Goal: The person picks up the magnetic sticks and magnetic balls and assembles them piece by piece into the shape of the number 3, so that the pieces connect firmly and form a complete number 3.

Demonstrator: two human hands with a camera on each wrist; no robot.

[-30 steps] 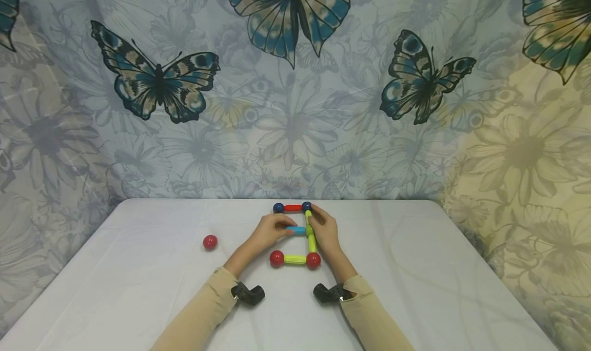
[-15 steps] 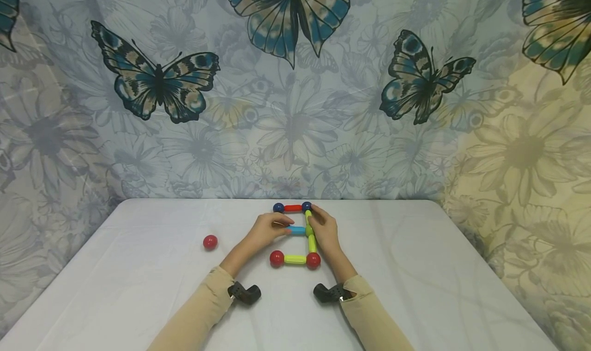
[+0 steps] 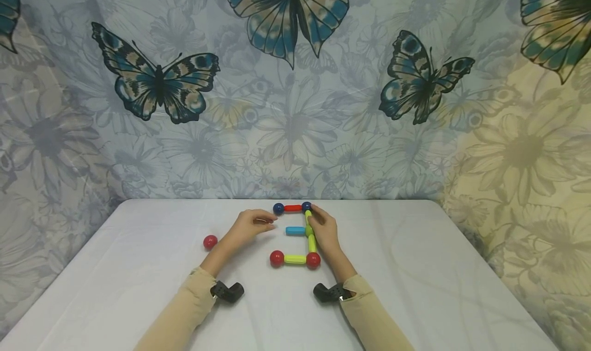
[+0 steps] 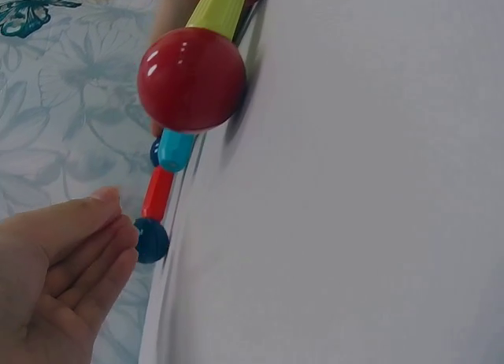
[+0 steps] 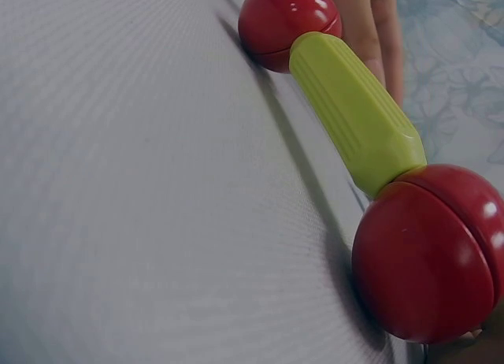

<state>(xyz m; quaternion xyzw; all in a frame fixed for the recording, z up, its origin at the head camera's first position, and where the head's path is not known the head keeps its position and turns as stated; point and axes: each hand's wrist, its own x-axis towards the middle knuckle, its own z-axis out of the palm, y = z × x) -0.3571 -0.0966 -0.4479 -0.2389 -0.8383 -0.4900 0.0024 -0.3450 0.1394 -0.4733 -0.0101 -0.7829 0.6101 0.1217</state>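
A figure of magnetic sticks and balls lies on the white table. Two yellow-green sticks (image 3: 312, 244) meet at a green ball (image 3: 309, 231), from which a blue stick (image 3: 294, 231) points left. The far end has a red stick (image 3: 293, 208) between navy balls (image 3: 278, 209); at the near end another yellow-green stick (image 3: 295, 259) joins red balls (image 3: 277, 258). My left hand (image 3: 251, 225) hovers left of the blue stick, fingers loosely bent, holding nothing. My right hand (image 3: 325, 230) holds the upper yellow-green stick from the right, fingertips by the right navy ball.
A loose red ball (image 3: 210, 242) lies on the table just left of my left forearm. The white table (image 3: 438, 279) ends at a wall hung with butterfly-patterned cloth (image 3: 300, 151). Black wrist devices (image 3: 227, 292) sit at both cuffs.
My left hand has let go of the blue stick and drawn away to the left. The blue stick stays against the green ball. My right hand has kept its place.
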